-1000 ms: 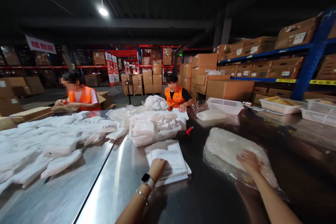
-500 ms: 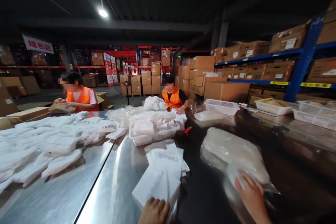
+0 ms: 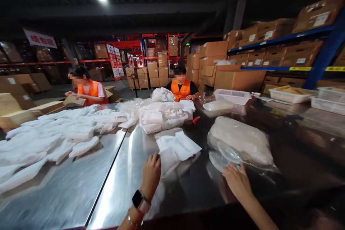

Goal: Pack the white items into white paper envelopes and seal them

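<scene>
White bags with dark print [image 3: 185, 143] lie in a loose, overlapping pile on the metal table. My left hand [image 3: 152, 167], with a watch on its wrist, is closed at the near left corner of a white bag [image 3: 169, 160] in this pile; its fingertips are partly hidden. To the right, a large clear plastic pack [image 3: 239, 138] with pale contents rests on the dark tabletop. At its near side, my right hand [image 3: 237, 179] has its fingers bent on a thin clear plastic bag [image 3: 219, 160].
A white basket [image 3: 161, 126] full of white packets stands beyond the pile, beside a red-handled tool [image 3: 196, 119]. Many white packets [image 3: 59, 129] cover the left table. Two people in orange vests [image 3: 180, 90] sit across. More white baskets [image 3: 233, 96] stand at the back right.
The view has shifted. My left hand has moved off the top of the white bags to their left edge, and the bags lie more spread. My right hand has moved left along the clear plastic.
</scene>
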`<state>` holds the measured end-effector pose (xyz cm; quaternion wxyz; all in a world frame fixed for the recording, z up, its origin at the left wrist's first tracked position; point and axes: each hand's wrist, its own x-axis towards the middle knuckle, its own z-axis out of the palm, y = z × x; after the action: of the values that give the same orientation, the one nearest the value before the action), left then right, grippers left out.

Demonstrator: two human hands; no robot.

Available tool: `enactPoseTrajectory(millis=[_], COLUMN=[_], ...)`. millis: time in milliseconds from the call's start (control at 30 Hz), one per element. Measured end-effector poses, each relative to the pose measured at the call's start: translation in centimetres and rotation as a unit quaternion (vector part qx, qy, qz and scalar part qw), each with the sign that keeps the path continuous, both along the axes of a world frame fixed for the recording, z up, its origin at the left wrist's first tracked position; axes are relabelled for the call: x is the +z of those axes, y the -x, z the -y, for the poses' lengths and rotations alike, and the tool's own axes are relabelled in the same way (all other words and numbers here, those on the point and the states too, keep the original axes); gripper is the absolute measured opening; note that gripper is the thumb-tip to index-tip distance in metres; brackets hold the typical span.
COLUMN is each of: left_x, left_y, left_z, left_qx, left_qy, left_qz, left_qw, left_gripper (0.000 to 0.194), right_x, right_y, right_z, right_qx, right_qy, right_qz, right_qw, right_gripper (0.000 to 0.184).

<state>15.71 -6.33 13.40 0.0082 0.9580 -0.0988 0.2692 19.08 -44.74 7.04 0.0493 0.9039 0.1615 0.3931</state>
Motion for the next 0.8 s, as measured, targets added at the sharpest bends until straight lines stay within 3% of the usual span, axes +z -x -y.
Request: enactPoseTrajectory(millis=[100,167,267,367,467,567,700,800], left_x=[1.8,2.1,1.5,0.1,-2.0,-5.2,-10.4,-12.7], left_y=[-1.3,-1.5,-1.0,0.4,2.1,3.7,5.2,5.8], left_z=[0.1,0.3,0.4,-0.8,-3.1,-5.3,-7.1,-7.2], left_qx=[-0.003,-0.009,-0.011,-0.007,-0.006,-0.034,-0.12,-0.086], left_qy=[-0.002,-0.005,-0.009,-0.015,-0.02,-0.029,-0.026,0.02], left_qz=[-0.016,-0.033,-0.052,-0.064,-0.073,-0.068,-0.03,-0.031], left_qw=[1.0,0.999,0.999,0.998,0.997,0.997,0.992,0.996], left_gripper=[0.032,0.031,0.032,0.033,0.028,0.015,0.012,0.011], right_x=[1.6,2.8,4.5,5.8,7.0,7.7,6.7,5.6], right_y=[-0.6,-1.3,-3.6,-7.2,-10.7,-12.6,-12.9,-13.4], right_z=[-4.7,-8.9,-14.3,-16.0,-14.8,-13.9,-14.8,-15.2], right_qx=[-0.01,0.032,0.098,0.11,0.097,0.118,0.224,0.275], right_qy=[-0.005,0.005,0.027,0.028,0.011,-0.011,0.02,0.029], right_qz=[-0.043,-0.136,-0.205,-0.232,-0.251,-0.245,-0.261,-0.278], right_qw=[0.999,0.99,0.974,0.966,0.963,0.962,0.939,0.92], right_gripper=[0.039,0.052,0.061,0.039,0.02,0.023,0.03,0.02])
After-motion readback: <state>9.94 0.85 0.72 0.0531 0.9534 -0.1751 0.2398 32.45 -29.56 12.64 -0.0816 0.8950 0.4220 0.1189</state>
